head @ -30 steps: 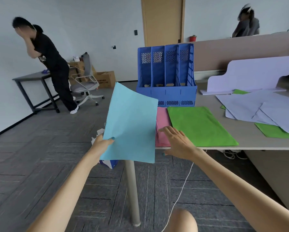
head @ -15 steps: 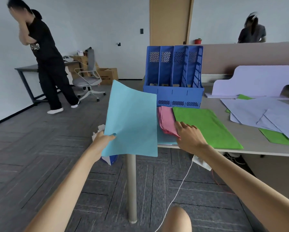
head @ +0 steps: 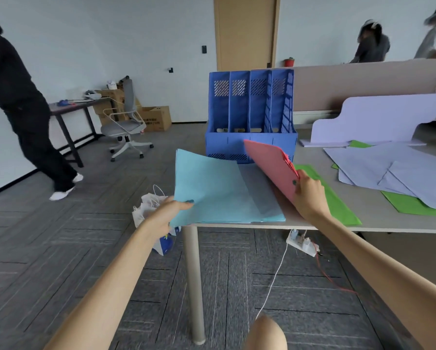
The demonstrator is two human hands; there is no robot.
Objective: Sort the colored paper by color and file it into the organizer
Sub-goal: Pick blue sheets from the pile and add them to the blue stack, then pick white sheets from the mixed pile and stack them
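My left hand [head: 167, 215] grips the near left corner of a light blue sheet [head: 211, 188], which lies low over more light blue paper at the table's left corner. My right hand [head: 309, 195] holds a stack of pink sheets [head: 269, 162], tilted up off the table. A blue organizer [head: 251, 114] with several upright slots stands just behind them, its slots showing no paper. Green paper [head: 338, 205] lies to the right of my right hand.
Lavender sheets [head: 398, 170] and more green paper [head: 413, 204] cover the grey table [head: 378, 224] on the right, before a partition. White paper bags [head: 148, 208] sit on the floor by the table leg, a power strip [head: 303, 245] beneath. A person in black walks at the far left.
My left hand has lowered the light blue sheet from upright down onto the blue paper on the table. My right hand has lifted the pink stack off the table and tilted it up.
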